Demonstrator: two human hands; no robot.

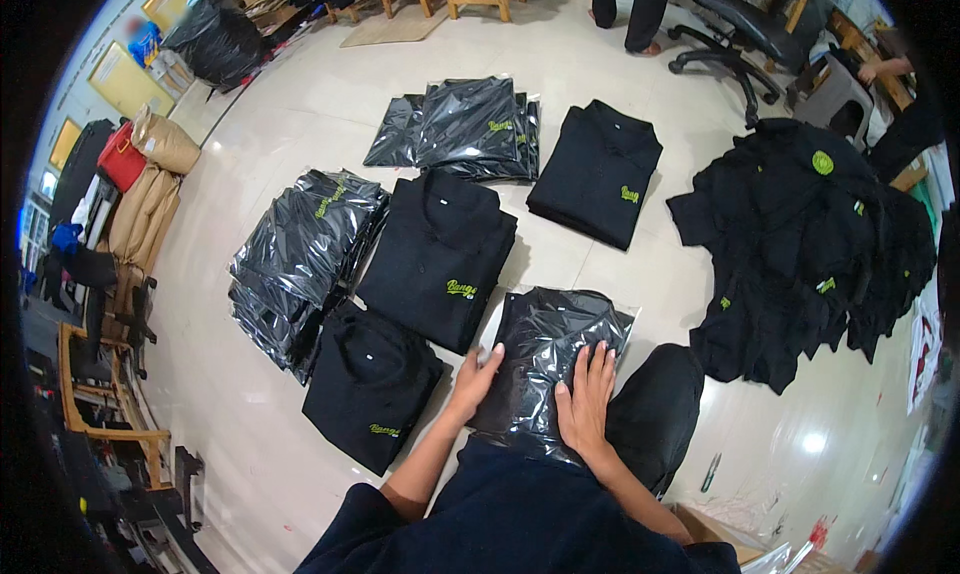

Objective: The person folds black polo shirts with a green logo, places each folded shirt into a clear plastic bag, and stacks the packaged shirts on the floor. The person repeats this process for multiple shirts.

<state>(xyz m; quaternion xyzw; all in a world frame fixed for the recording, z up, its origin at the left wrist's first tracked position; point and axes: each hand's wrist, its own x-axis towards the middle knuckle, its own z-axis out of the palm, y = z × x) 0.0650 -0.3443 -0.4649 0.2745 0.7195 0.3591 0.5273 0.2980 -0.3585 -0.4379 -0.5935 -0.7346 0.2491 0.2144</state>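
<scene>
A folded black shirt in a clear plastic bag lies just before me on the floor. My right hand rests flat on the bag's right part, fingers stretched out. At the bag's left edge is my left hand, slightly blurred; whether it pinches the plastic I cannot tell. Left of the bag sit a stack of folded black polo shirts and another folded stack, both with green lettering on the chest. A third folded pile stands farther off to the right.
Bagged shirts are piled at left and at the far middle. Loose black shirts form a heap on the right. Thread snips lie on the tiled floor. An office chair and another person's legs are beyond.
</scene>
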